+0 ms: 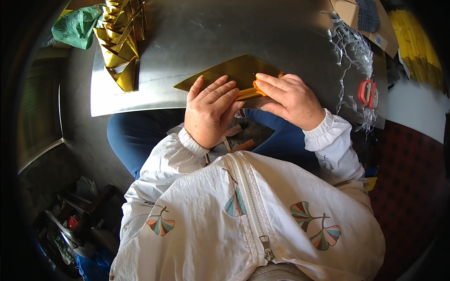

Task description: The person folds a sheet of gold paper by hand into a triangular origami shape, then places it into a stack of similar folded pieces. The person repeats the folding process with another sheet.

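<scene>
One sheet of gold foil paper [236, 70] is shown at the centre of the frame, lying on the near edge of a grey metal table [197, 33]. It is pressed flat by the left hand [211, 110], fingers extended and close together. An orange tool [257, 86], largely hidden, is pinched against the sheet by the right hand [288, 98]. One stack of folded gold pieces [121, 40] is seen at upper left, one green bag [77, 25] beside it, and one pair of red-handled scissors [368, 92] at right.
</scene>
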`<state>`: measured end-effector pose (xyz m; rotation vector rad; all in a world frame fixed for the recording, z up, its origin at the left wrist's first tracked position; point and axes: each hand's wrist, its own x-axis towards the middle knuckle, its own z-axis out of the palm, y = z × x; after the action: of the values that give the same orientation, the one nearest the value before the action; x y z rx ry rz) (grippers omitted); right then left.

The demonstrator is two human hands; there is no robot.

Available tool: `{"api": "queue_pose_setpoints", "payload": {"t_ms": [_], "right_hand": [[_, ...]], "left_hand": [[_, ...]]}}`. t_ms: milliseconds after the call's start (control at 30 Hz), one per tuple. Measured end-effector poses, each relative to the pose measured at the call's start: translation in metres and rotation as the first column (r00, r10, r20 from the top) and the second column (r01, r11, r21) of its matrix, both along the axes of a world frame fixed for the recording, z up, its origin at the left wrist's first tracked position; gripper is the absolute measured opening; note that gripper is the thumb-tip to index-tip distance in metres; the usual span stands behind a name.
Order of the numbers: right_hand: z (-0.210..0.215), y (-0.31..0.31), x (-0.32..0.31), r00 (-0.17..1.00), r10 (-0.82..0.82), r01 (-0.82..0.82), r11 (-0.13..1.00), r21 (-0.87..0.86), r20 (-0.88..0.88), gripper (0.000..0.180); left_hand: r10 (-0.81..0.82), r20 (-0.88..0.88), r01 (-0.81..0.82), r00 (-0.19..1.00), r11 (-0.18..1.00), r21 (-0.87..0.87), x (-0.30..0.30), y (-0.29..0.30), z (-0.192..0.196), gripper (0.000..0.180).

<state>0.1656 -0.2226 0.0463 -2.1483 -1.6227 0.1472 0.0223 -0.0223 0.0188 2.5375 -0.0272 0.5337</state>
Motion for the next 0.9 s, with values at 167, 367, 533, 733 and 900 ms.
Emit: {"api": "queue_pose_setpoints", "payload": {"t_ms": [167, 367, 533, 733, 900], "right_hand": [[0.005, 0.008, 0.019, 0.992, -0.056, 0.065, 0.995, 0.078, -0.117, 0.025], [0.016, 0.025, 0.042, 0.933, -0.084, 0.067, 0.996, -0.059, -0.351, 0.015], [0.028, 0.043, 0.058, 0.907, -0.076, -0.011, 0.979, -0.205, -0.413, 0.020], [0.032, 0.059, 0.072, 0.876, -0.126, -0.045, 0.940, -0.339, -0.465, 0.021], [0.032, 0.074, 0.083, 0.899, -0.148, -0.071, 0.878, -0.472, -0.412, 0.020]], "left_hand": [[0.081, -0.036, -0.085, 0.996, 0.985, -0.150, 0.005, -0.001, 0.012, 0.023], [0.181, -0.102, -0.200, 0.978, 0.954, -0.223, 0.016, 0.005, 0.022, 0.023], [0.201, -0.050, -0.206, 0.978, 0.917, -0.340, 0.023, 0.008, 0.015, 0.022], [0.221, 0.037, -0.205, 0.975, 0.945, -0.256, 0.021, 0.013, 0.006, 0.030], [0.221, 0.122, -0.202, 0.968, 0.968, -0.146, 0.020, 0.015, 0.002, 0.028]]}}
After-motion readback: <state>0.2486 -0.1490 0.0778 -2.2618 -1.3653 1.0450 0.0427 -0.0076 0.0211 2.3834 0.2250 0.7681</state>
